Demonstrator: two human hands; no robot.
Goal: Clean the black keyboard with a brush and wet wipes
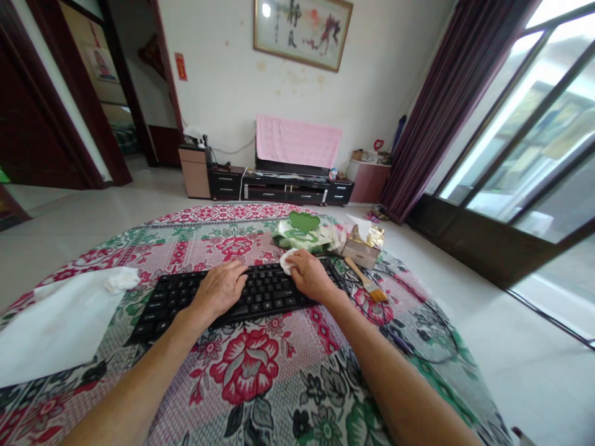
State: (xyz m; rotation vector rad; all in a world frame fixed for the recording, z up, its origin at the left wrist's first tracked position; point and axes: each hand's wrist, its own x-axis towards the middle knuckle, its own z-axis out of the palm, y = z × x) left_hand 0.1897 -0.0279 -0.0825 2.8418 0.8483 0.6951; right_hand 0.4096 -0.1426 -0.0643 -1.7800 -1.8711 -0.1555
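Note:
A black keyboard (pixel 267 288) lies across the flowered tablecloth in front of me. My left hand (pixel 220 288) rests palm down on its middle keys, fingers laid out over the top rows with nothing seen in them. At the keyboard's upper right edge, my right hand (pixel 309 274) pinches a white wipe (pixel 287 261) against the keys. Part of the keyboard's right side is hidden beneath this hand. Just behind it stands a green and white wipes pack (pixel 297 238) with its green lid raised.
Right of the keyboard are a tissue box (pixel 360 253), a wooden-handled brush (pixel 367 282) and a looping black cable (pixel 437 359). A white sheet (pixel 56 322) with a crumpled wipe (pixel 121 280) on it lies at the left. The tablecloth (pixel 251 371) covers a rounded table.

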